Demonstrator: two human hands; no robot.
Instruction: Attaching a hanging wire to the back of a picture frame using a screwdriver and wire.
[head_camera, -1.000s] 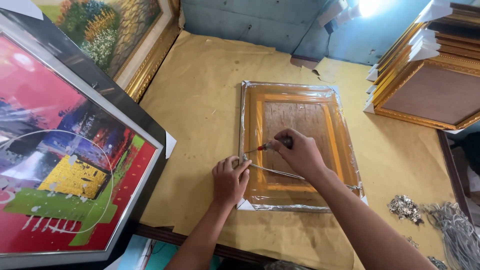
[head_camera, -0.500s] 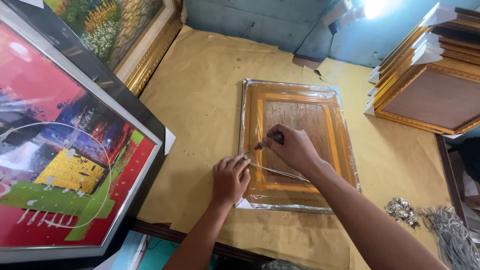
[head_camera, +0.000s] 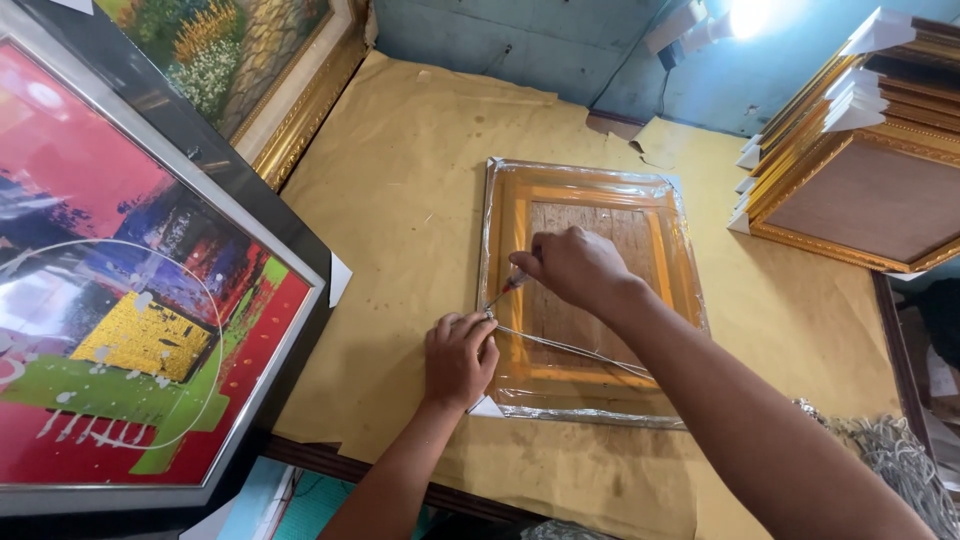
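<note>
Lying face down at picture centre on the paper-covered tabletop (head_camera: 400, 200): a gold frame (head_camera: 590, 290) wrapped in clear plastic, brown backing board up. Right hand (head_camera: 575, 268) is fisted around a screwdriver (head_camera: 507, 288), red handle, tip angled down-left to the frame's left rail. Left hand (head_camera: 460, 357) lies flat, fingers curled, pressing the frame's lower-left edge right beside the tip; can't tell if it pinches anything. A thin wire (head_camera: 575, 350) runs from that point across the backing toward lower right, under the right forearm. Hands are near each other, not touching.

Left of picture: a large black-framed abstract painting (head_camera: 130, 300), red, yellow and green, leaning over the tabletop edge. Upper left: a gilt-framed landscape (head_camera: 250, 60). Upper right: a stack of gold frames (head_camera: 860, 150) with white corner protectors. Lower right: a tangle of grey wire or cord (head_camera: 900, 460).
</note>
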